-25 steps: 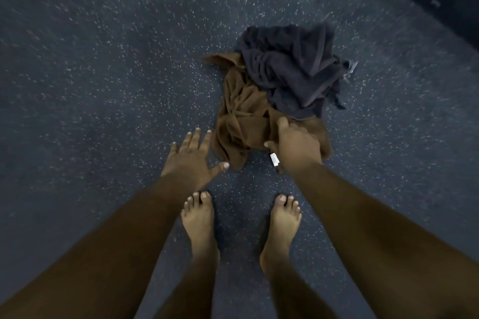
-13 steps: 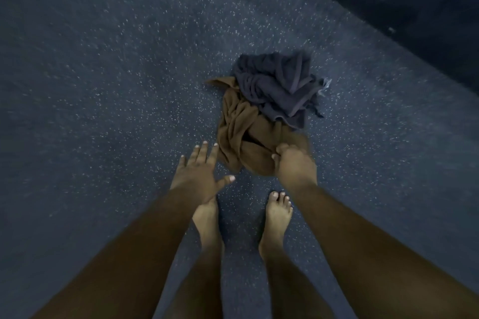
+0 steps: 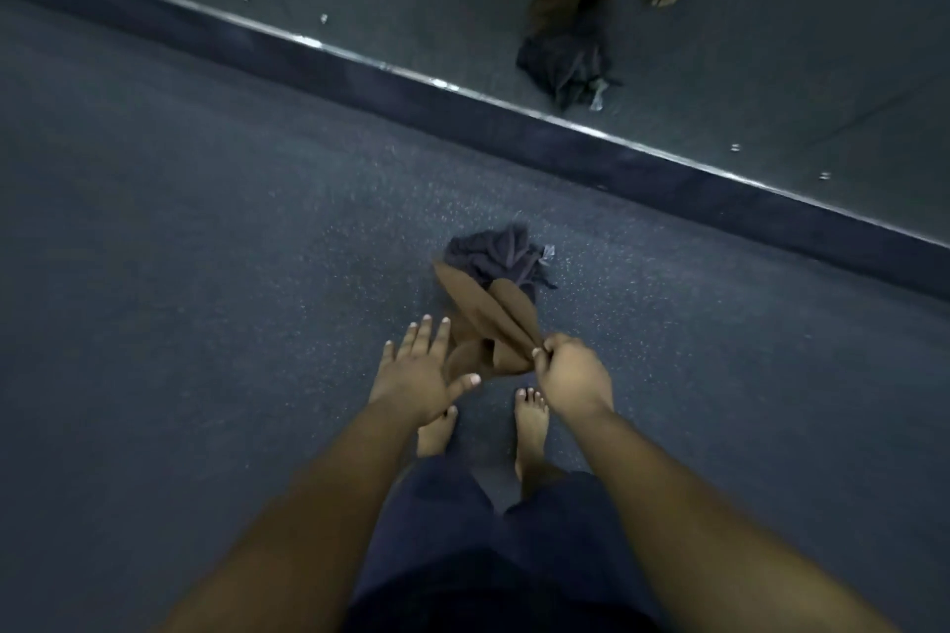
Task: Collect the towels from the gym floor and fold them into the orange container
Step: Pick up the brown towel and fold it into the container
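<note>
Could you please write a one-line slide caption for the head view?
Right hand lifts brown towel off dark towel; open left hand reaches in.

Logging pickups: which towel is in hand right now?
The brown towel, pinched by the right hand. The dark grey towel lies crumpled on the floor, ungripped.

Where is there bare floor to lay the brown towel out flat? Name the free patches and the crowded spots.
Bare floor runs wide to the left of the left hand, up to the mirror base. Another patch lies to the right of the right hand. It is crowded ahead, where the brown towel meets the dark towel, and by the feet.
</note>
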`<state>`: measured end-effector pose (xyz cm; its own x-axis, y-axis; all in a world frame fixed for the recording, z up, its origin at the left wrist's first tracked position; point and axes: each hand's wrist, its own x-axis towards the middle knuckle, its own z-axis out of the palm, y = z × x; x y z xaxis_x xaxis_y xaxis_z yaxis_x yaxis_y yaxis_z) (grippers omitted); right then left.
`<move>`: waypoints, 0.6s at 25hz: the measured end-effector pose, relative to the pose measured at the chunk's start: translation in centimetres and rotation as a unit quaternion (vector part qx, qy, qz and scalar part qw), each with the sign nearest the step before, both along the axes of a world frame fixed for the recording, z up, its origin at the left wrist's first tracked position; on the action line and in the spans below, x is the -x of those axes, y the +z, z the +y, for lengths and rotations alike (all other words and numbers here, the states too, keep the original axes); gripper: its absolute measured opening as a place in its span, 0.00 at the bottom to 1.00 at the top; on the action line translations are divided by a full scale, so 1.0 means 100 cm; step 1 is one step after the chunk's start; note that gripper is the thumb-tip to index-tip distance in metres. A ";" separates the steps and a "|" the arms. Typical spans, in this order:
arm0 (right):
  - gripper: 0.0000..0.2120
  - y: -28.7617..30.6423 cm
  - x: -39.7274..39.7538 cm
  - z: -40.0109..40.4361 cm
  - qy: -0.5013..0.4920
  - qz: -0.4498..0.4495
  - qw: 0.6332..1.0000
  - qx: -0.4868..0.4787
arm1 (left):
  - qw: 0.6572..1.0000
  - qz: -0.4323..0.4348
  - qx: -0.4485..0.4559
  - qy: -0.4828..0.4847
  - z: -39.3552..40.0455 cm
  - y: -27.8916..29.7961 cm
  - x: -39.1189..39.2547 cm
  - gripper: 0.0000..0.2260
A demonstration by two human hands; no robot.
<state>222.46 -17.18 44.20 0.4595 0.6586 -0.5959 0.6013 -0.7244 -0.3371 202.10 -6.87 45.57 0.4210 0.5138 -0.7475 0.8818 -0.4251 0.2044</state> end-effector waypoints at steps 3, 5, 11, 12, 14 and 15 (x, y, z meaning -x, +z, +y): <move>0.11 0.054 0.004 -0.030 -0.076 -0.015 0.997 -0.016 | 0.997 -0.024 -0.020 -0.077 -0.002 0.045 -0.007 0.44; 0.11 0.081 0.007 -0.052 -0.131 -0.032 0.991 -0.024 | 0.988 -0.040 -0.033 -0.142 -0.001 0.065 -0.013 0.44; 0.11 0.138 0.035 -0.147 -0.332 -0.081 0.939 -0.026 | 0.934 -0.055 -0.054 -0.348 -0.027 0.109 -0.043 0.45; 0.11 0.146 0.042 -0.166 -0.361 -0.086 0.928 -0.026 | 0.922 -0.062 -0.057 -0.378 -0.040 0.117 -0.049 0.45; 0.11 0.161 0.057 -0.205 -0.413 -0.096 0.905 -0.023 | 0.895 -0.071 -0.058 -0.437 -0.069 0.128 -0.060 0.45; 0.11 0.166 0.064 -0.223 -0.433 -0.101 0.895 -0.021 | 0.882 -0.075 -0.057 -0.462 -0.084 0.131 -0.065 0.45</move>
<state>216.04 -39.52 60.76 0.9041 0.0221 -0.4267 -0.1291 -0.9379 -0.3221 208.64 -15.28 58.68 0.7891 -0.0324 -0.6134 0.1154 -0.9730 0.1998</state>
